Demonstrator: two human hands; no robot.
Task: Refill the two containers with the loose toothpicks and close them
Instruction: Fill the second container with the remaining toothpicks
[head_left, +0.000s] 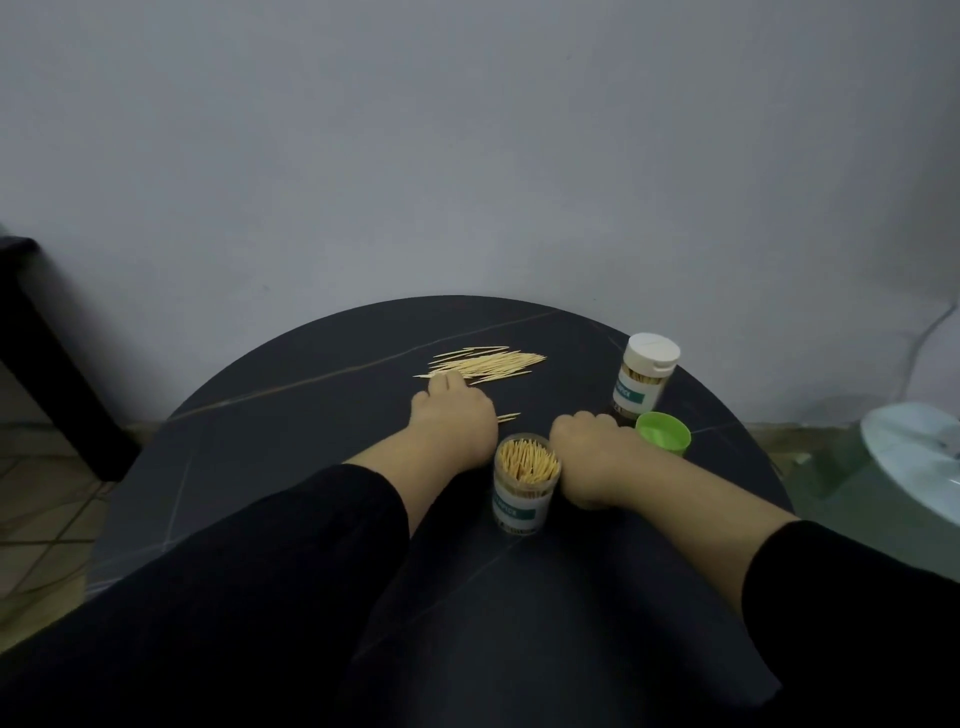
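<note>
I am reaching my left hand (453, 423) to the near edge of the loose toothpicks (485, 364) on the black table (260, 441); its fingers are curled down, and I cannot tell if they are pinching anything. My right hand (592, 457) is resting as a loose fist just beside the open container (524, 483), which is looking almost full. The white-capped container (647, 379) and the green lid (664, 434) are standing behind. I am worrying that my right wrist, being so close, may tip the open container and spill it.
</note>
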